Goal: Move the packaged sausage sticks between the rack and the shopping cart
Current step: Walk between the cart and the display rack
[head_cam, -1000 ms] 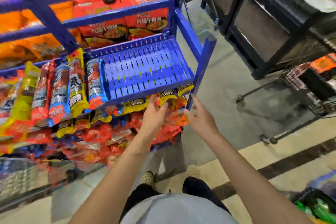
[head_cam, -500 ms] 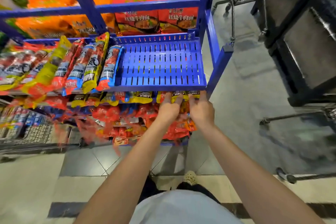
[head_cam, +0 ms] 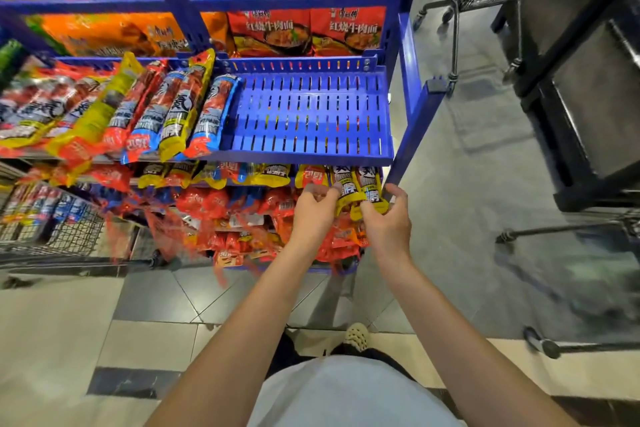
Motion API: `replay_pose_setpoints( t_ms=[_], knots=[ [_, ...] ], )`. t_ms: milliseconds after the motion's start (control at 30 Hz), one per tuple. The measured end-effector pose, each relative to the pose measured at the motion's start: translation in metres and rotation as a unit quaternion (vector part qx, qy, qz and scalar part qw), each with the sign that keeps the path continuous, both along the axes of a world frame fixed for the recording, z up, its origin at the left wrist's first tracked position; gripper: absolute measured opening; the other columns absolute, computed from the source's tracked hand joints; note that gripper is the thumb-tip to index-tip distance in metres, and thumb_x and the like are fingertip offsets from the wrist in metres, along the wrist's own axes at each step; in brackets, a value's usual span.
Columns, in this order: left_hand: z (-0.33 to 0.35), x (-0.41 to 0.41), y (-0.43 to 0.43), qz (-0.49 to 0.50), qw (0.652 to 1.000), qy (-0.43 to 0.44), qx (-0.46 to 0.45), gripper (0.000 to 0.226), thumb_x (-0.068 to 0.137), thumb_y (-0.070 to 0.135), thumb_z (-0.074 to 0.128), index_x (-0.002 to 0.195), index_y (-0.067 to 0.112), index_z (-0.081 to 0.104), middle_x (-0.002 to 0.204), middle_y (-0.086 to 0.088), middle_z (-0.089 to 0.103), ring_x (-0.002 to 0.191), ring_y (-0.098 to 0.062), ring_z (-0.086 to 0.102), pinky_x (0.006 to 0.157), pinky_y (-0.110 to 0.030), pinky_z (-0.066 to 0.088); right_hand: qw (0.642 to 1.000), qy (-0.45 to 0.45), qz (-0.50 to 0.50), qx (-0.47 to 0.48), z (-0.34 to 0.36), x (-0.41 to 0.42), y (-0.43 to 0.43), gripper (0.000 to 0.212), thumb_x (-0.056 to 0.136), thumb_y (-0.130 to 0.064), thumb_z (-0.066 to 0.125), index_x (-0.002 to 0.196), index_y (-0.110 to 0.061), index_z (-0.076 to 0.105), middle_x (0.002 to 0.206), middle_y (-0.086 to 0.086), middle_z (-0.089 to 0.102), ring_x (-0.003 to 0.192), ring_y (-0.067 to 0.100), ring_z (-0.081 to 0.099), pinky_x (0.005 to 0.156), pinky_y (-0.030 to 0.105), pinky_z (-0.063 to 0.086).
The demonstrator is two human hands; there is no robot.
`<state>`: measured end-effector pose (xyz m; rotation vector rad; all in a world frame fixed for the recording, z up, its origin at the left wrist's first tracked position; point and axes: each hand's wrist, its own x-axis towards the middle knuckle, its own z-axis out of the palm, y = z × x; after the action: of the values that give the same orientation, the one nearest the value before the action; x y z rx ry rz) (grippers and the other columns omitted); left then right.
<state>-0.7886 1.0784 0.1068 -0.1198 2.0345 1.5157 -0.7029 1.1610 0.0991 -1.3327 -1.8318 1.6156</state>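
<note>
Sausage sticks (head_cam: 356, 184) under shelf (head_cam: 304, 158) edge; left hand (head_cam: 311, 215), right hand (head_cam: 389, 222) grip them.

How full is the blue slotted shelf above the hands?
Partly full. The blue slotted shelf holds sausage packs side by side on its left; its right part shows only bare slotted plastic.

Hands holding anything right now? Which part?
Yes. Left hand pinches one yellow sausage pack, right hand the pack beside it, each by its near bottom end, under the blue shelf.
</note>
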Motion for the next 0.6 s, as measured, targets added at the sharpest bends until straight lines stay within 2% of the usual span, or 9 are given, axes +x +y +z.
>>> replay_pose_setpoints(
  t_ms=[67, 167, 267, 333, 400, 467, 533, 600],
  knots=[
    [0.002, 0.001, -0.001, 0.021, 0.999, -0.025, 0.003, 0.044, 0.082, 0.057, 0.065, 0.096, 0.017, 0.052, 0.083, 0.0, 0.058, 0.084, -0.026, 0.068, 0.081, -0.049, 0.058, 0.999, 0.002, 0.023, -0.03, -0.003, 0.005, 0.003, 0.037, 0.086, -0.029, 0.059, 0.122, -0.027, 0.054, 0.107, -0.002, 0.066, 0.094, 0.017, 0.065, 0.077, 0.033, 0.056],
    [0.006, -0.004, 0.002, 0.033, 0.995, -0.086, 0.042, 0.043, 0.082, 0.052, 0.07, 0.101, 0.019, 0.05, 0.096, 0.0, 0.061, 0.091, -0.022, 0.069, 0.082, -0.042, 0.059, 0.993, 0.023, 0.025, -0.111, -0.005, 0.008, 0.009, 0.031, 0.08, -0.032, 0.057, 0.11, -0.03, 0.058, 0.106, 0.007, 0.069, 0.09, 0.022, 0.068, 0.073, 0.039, 0.059],
    [0.004, -0.007, 0.004, 0.024, 0.991, -0.108, 0.07, 0.047, 0.077, 0.046, 0.076, 0.106, 0.017, 0.052, 0.111, -0.008, 0.066, 0.094, -0.027, 0.07, 0.082, -0.045, 0.059, 0.979, 0.058, 0.007, -0.194, 0.0, 0.007, 0.016, 0.023, 0.089, -0.023, 0.056, 0.112, -0.021, 0.057, 0.104, 0.01, 0.07, 0.084, 0.021, 0.071, 0.064, 0.034, 0.058],
    [0.005, -0.007, 0.003, 0.026, 0.99, -0.114, 0.08, 0.047, 0.078, 0.04, 0.077, 0.109, 0.015, 0.051, 0.108, -0.009, 0.068, 0.083, -0.022, 0.071, 0.071, -0.037, 0.061, 0.973, 0.066, 0.003, -0.22, 0.005, 0.005, 0.019, 0.025, 0.091, -0.03, 0.058, 0.112, -0.017, 0.056, 0.102, 0.01, 0.072, 0.083, 0.021, 0.072, 0.065, 0.034, 0.058],
    [0.007, -0.005, 0.0, 0.018, 0.988, -0.122, 0.09, 0.043, 0.083, 0.032, 0.074, 0.113, 0.013, 0.049, 0.094, -0.005, 0.067, 0.061, -0.015, 0.065, 0.055, -0.027, 0.054, 0.973, 0.056, -0.001, -0.222, 0.006, 0.002, 0.02, 0.037, 0.087, -0.042, 0.066, 0.11, -0.015, 0.057, 0.099, 0.008, 0.072, 0.082, 0.021, 0.073, 0.065, 0.032, 0.058],
    [0.009, -0.003, -0.002, -0.006, 0.989, -0.124, 0.084, 0.043, 0.085, 0.026, 0.07, 0.116, 0.014, 0.043, 0.085, -0.004, 0.064, 0.052, -0.015, 0.054, 0.053, -0.027, 0.047, 0.975, 0.041, -0.005, -0.219, 0.005, 0.0, 0.02, 0.044, 0.082, -0.042, 0.074, 0.109, -0.012, 0.057, 0.1, 0.008, 0.071, 0.083, 0.02, 0.072, 0.061, 0.029, 0.057],
    [0.008, 0.001, -0.007, -0.031, 0.99, -0.112, 0.074, 0.04, 0.086, 0.023, 0.067, 0.114, 0.019, 0.039, 0.084, -0.001, 0.06, 0.057, -0.016, 0.052, 0.057, -0.029, 0.046, 0.97, 0.035, 0.008, -0.239, 0.005, 0.002, 0.02, 0.046, 0.08, -0.033, 0.078, 0.114, -0.011, 0.056, 0.102, 0.01, 0.071, 0.082, 0.019, 0.071, 0.057, 0.028, 0.055],
    [0.008, 0.004, -0.014, -0.051, 0.99, -0.112, 0.075, 0.037, 0.085, 0.021, 0.065, 0.115, 0.018, 0.044, 0.094, -0.001, 0.062, 0.071, -0.018, 0.059, 0.061, -0.031, 0.049, 0.957, 0.05, 0.052, -0.279, 0.006, 0.01, 0.017, 0.036, 0.084, -0.021, 0.072, 0.115, -0.009, 0.058, 0.093, 0.009, 0.073, 0.072, 0.019, 0.07, 0.051, 0.027, 0.053]
  ],
)
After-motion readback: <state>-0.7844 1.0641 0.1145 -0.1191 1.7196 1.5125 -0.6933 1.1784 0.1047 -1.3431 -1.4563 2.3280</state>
